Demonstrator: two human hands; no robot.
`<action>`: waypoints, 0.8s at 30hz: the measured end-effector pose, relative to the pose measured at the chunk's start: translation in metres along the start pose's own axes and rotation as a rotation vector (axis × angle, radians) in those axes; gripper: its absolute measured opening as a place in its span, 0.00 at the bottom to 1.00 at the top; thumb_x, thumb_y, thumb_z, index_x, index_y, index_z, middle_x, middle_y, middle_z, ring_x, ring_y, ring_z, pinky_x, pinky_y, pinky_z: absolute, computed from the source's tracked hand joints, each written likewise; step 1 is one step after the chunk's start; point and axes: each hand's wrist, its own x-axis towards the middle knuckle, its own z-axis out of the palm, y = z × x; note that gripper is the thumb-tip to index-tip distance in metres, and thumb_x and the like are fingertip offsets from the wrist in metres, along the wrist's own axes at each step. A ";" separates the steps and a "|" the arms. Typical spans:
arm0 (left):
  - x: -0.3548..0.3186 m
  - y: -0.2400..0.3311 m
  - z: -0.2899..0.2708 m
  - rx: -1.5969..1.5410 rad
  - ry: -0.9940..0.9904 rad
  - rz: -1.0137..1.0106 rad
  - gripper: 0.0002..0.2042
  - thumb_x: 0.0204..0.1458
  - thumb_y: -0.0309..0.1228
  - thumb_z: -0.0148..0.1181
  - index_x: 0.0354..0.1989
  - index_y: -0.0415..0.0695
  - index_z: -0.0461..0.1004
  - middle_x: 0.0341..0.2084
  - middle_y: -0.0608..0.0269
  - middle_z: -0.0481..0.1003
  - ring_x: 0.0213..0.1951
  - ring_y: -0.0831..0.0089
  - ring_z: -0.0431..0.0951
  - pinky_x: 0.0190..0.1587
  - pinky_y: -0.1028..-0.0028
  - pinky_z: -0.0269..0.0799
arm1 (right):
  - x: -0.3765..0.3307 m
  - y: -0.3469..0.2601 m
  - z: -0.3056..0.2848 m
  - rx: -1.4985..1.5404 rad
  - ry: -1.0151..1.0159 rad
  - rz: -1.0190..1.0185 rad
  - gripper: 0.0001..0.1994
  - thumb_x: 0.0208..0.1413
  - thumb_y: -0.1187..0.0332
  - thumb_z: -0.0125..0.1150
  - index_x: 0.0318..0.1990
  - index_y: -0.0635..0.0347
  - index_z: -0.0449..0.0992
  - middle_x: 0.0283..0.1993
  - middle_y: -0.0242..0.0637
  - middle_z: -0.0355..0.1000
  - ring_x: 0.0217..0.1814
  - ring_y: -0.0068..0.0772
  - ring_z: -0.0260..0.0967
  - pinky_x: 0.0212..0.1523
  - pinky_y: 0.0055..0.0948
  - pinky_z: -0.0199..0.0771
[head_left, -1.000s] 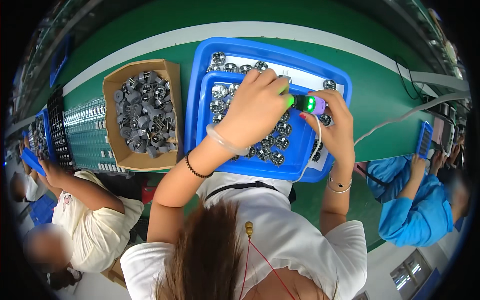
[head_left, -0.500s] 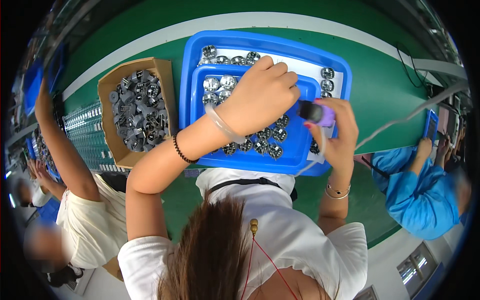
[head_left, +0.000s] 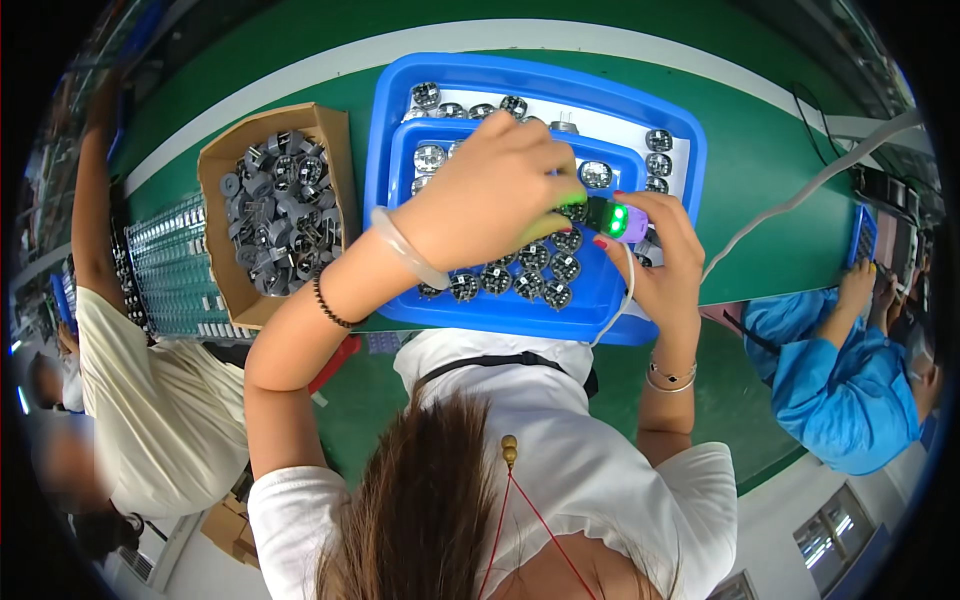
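Note:
My left hand (head_left: 492, 195) is closed over the blue inner tray (head_left: 610, 290), its fingers round a small round plug module (head_left: 572, 211) that is mostly hidden. Against that module sits the black end of a purple-and-black handheld device (head_left: 628, 222) with bright green lights. My right hand (head_left: 665, 258) grips this device between thumb and fingers, and a pale cable runs from it. Several round silver-and-black plug modules (head_left: 530, 284) lie in the inner tray below my left hand.
The inner tray stands in a larger blue tray (head_left: 385, 85) with more modules on white paper. On the left, a cardboard box (head_left: 335, 130) holds grey plug parts. A grey cable (head_left: 800, 190) crosses the right side. Co-workers sit on both sides of the green table (head_left: 740, 130).
The purple device has lit up green, and its black end has come to the module at my left fingers. At left, the co-worker's arm and body have shifted.

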 end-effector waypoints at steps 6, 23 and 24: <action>0.001 0.004 0.019 0.235 -0.005 0.111 0.04 0.37 0.30 0.63 0.23 0.48 0.76 0.28 0.73 0.71 0.37 0.75 0.69 0.41 0.72 0.59 | -0.009 0.001 -0.003 -0.023 0.078 0.081 0.19 0.43 0.67 0.70 0.42 0.65 0.73 0.40 0.41 0.71 0.41 0.35 0.70 0.42 0.27 0.69; -0.010 0.014 0.010 -0.022 -0.018 0.056 0.07 0.41 0.32 0.63 0.30 0.48 0.76 0.29 0.71 0.72 0.39 0.72 0.70 0.42 0.70 0.60 | -0.028 -0.001 0.002 0.007 0.042 -0.041 0.20 0.35 0.71 0.72 0.40 0.63 0.75 0.38 0.42 0.72 0.39 0.39 0.70 0.41 0.30 0.70; -0.013 0.014 0.012 -0.023 -0.053 0.081 0.07 0.40 0.32 0.64 0.29 0.48 0.76 0.29 0.71 0.72 0.38 0.71 0.70 0.42 0.70 0.60 | -0.028 -0.002 0.002 0.007 0.041 -0.040 0.20 0.35 0.71 0.72 0.40 0.63 0.75 0.38 0.42 0.72 0.39 0.39 0.70 0.41 0.30 0.70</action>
